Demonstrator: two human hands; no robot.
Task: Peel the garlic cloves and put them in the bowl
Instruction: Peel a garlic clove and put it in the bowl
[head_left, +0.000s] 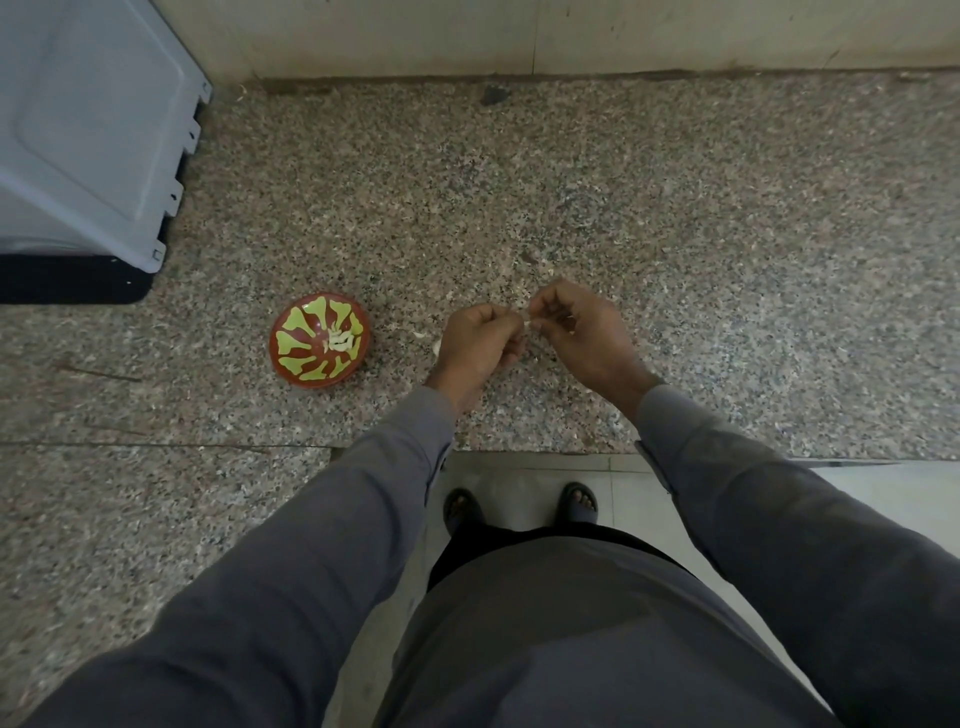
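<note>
1. Nearest to the camera, two arms in long grey sleeves (291, 561) are stretched forward over the edge of a speckled granite counter (623, 208), and two feet in dark sandals (519, 506) are seen on the tiled floor below.

2. Above the counter, the left hand (475, 345) and the right hand (582, 332) are brought close together. The fingers of both hands are curled, and a small pale garlic clove (527, 319) is pinched between the fingertips of the two hands; only a little of it is visible.

3. The step in hand is judged to be the peeling of this clove. To do it well, the clove should be held firmly by one hand while the dry skin is pulled off by the nails of the other, with no hard squeezing, so that the clove is not crushed or dropped.

4. Just beside the left hand, some pale pieces (428, 340) lie on the counter; whether they are skins or cloves cannot be told.

5. Further to the left, a round red bowl with yellow-green pattern (291, 343) stands on the counter, well apart from the hands. A few pale peeled cloves (340, 341) lie inside it.

6. Farthest, a grey plastic appliance (88, 130) stands in the left corner against the wall.
</note>
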